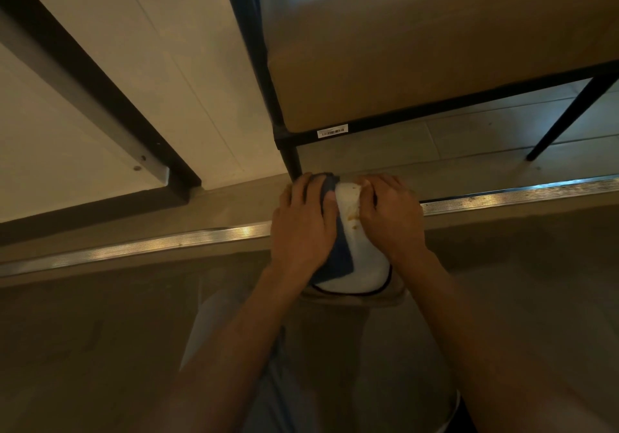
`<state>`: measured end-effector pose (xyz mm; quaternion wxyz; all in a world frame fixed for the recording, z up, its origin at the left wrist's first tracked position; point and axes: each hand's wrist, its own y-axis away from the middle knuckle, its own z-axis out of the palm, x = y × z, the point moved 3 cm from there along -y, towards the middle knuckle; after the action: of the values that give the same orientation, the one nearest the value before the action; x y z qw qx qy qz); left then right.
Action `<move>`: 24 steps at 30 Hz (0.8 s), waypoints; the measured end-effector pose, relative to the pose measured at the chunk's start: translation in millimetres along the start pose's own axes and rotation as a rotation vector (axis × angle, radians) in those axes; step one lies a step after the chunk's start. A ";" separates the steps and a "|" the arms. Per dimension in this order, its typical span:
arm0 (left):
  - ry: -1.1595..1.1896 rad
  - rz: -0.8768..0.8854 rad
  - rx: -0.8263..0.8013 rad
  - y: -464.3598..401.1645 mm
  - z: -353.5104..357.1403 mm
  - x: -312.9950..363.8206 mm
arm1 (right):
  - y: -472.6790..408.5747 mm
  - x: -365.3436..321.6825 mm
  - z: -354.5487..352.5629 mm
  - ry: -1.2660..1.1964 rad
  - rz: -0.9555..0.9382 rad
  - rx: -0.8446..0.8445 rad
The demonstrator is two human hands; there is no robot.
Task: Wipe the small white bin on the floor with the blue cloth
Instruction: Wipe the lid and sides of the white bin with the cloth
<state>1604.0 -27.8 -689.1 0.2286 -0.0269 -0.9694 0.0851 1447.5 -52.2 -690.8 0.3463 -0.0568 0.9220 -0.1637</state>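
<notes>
Wiping: mid-step, by my reading.
Bin: the small white bin lies tipped at frame centre, brownish spots on its side.
Cloth: the blue cloth is pressed flat under the left hand.
Right hand: fingers curled, gripping the bin's far end.
Next: probably rub across the spots, steadying the bin.
Behind: a black table leg.

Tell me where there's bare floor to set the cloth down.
Bare floor lies left of the left hand, below the metal threshold strip, and likewise right of the right hand. Crowded: both hands, blue cloth and white bin bunch by the black table leg.
</notes>
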 end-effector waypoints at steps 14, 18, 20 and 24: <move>0.124 -0.115 -0.027 -25.0 1.6 -7.8 | -0.2 3.6 1.8 -0.033 -0.004 -0.015; -0.081 0.149 0.010 31.0 6.6 -0.6 | 0.4 3.7 3.4 -0.036 -0.026 -0.018; -0.084 0.235 -0.002 55.2 1.8 -10.8 | 0.6 4.0 3.9 -0.033 -0.028 -0.026; 0.147 0.172 0.016 44.2 -6.1 -29.6 | 0.2 4.1 3.9 -0.052 -0.041 -0.027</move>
<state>1633.8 13.9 -704.5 0.2913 -0.1144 -0.9434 0.1097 1447.0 -53.9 -696.2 0.3659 -0.0846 0.9134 -0.1569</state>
